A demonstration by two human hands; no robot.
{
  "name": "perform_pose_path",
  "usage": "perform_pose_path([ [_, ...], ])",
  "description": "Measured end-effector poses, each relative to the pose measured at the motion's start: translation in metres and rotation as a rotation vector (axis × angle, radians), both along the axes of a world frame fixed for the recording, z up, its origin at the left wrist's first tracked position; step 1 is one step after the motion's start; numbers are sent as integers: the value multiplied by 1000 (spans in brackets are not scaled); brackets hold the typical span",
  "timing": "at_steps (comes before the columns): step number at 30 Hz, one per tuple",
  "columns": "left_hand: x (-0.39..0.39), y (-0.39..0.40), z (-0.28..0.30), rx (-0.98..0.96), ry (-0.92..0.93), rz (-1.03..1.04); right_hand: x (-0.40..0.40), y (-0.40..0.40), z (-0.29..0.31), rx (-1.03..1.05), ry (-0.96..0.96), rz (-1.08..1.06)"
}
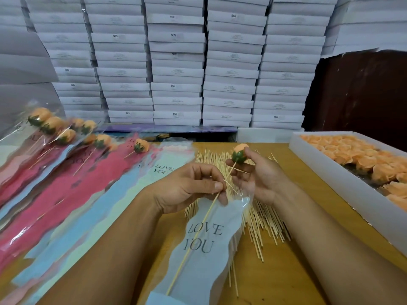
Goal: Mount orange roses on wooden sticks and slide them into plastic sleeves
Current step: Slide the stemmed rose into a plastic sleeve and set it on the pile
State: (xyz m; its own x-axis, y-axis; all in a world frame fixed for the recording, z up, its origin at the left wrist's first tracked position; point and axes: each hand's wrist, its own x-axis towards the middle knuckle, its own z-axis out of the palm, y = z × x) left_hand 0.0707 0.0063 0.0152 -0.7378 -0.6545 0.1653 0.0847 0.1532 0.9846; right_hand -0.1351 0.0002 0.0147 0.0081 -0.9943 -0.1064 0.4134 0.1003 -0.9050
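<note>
An orange rose (240, 154) with a green base sits on top of a thin wooden stick (193, 241). My right hand (255, 175) holds the rose head by its green base. My left hand (193, 186) pinches the stick together with the top edge of a pale blue plastic sleeve (204, 260) printed "LOVE YOU". The stick's lower part lies inside the sleeve, which hangs down toward me over a pile of loose wooden sticks (259, 219).
A white tray (343, 183) full of orange roses stands at the right. Empty sleeves (92, 194) in pink and blue fan out at the left, and finished sleeved roses (63, 130) lie at the far left. White boxes (176, 62) are stacked behind the wooden table (308, 245).
</note>
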Motion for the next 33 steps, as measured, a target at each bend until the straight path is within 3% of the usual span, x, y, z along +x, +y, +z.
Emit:
perform_pose_path([
  [20,-1,2,-2,11,-51,54,6,5,3,-27,136,47],
  [33,-2,-1,-3,52,28,143,10,10,4,-89,212,82],
])
